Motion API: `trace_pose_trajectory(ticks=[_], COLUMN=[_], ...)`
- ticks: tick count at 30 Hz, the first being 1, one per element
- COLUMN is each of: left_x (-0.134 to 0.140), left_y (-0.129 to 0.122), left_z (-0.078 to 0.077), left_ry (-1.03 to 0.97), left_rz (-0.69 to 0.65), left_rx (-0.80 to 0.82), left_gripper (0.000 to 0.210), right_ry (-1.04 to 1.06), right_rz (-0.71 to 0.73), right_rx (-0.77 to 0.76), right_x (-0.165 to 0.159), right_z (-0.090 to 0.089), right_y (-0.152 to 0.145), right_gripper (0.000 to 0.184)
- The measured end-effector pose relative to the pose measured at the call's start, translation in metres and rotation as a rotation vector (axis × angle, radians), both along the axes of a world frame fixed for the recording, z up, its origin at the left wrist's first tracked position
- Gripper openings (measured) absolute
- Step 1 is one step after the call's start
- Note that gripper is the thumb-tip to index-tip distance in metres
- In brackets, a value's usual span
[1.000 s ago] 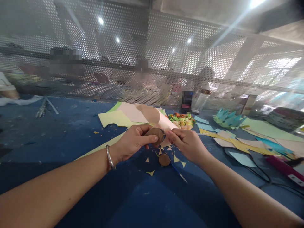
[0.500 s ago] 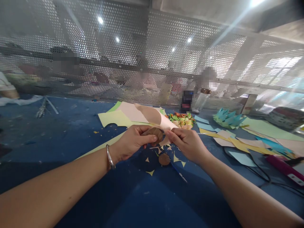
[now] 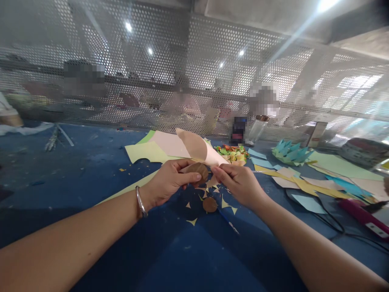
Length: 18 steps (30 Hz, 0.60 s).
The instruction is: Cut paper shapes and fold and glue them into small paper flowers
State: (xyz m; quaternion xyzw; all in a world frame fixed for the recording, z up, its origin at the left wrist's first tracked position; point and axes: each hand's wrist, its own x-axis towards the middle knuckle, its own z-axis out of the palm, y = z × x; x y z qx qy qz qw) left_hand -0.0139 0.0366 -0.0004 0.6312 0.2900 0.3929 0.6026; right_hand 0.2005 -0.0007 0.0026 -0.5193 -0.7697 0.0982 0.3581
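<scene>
Paper (image 3: 193,145) curled higher; left hand (image 3: 168,181) pinches 1 disc (image 3: 202,172), right hand (image 3: 241,181) something hidden; bottle (image 3: 257,130) by table's (image 3: 152,255) far edge.

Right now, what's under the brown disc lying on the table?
A blue stick shows just right of the brown disc, on the blue table. Whatever is directly underneath is covered, so I can't tell.

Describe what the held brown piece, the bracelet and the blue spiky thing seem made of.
Brown piece: perhaps wood or brown card, matte; streaky, without shine. Bracelet: likely polished metal; silvery with bright glints. Spiky thing: probably folded paper, matte; thin, pointed flaps.
</scene>
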Motion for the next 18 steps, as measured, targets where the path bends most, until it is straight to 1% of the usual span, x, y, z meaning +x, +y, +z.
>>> trace_pose_trajectory(ticks=[3, 8, 14, 18], left_x=[0.0, -0.0004, -0.0008, -0.0001], left_y=[-0.0003, 0.0007, 0.0018, 0.0006], left_z=[0.0019, 0.0021, -0.0001, 0.0022], left_ry=[-0.007, 0.002, -0.02, -0.013], left_rz=[0.005, 0.011, -0.017, -0.001], left_rx=[-0.02, -0.036, -0.043, -0.027], left_gripper=[0.027, 0.026, 0.027, 0.021], right_ry=[0.005, 0.017, 0.03, 0.037], right_rz=[0.012, 0.022, 0.014, 0.024], right_rx=[0.0, 0.021, 0.017, 0.016], right_x=[0.0001, 0.0005, 0.0006, 0.001], right_z=[-0.0005, -0.0012, -0.0019, -0.0023], right_y=[0.0001, 0.0004, 0.001, 0.001], right_gripper=[0.052, 0.051, 0.052, 0.052])
